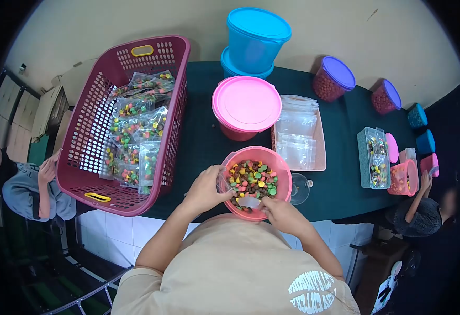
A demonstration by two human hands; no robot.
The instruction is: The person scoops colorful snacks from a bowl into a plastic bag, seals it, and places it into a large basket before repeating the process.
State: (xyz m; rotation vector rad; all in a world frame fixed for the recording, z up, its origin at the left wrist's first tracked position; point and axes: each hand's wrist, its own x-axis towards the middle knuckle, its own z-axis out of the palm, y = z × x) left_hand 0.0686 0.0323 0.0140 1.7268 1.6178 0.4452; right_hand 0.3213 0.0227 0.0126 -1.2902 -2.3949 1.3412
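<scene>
A pink bowl (286, 184) of small multicoloured pieces (254, 178) stands at the table's front edge, just before my body. My left hand (209, 188) is at the bowl's left rim, its fingers closed round a clear plastic bag (223, 181). At the front of the bowl my right hand (278, 211) grips a translucent scoop (249, 202), which lies low over the pieces. Whether the scoop holds any pieces is hard to make out.
A maroon basket (180, 113) of filled bags is at the left. Behind the bowl are a pink-lidded tub (246, 103), blue tubs (258, 39) and a tray (319, 142) of clear bags. A round clear lid (299, 190) lies right. Two other people are at the sides.
</scene>
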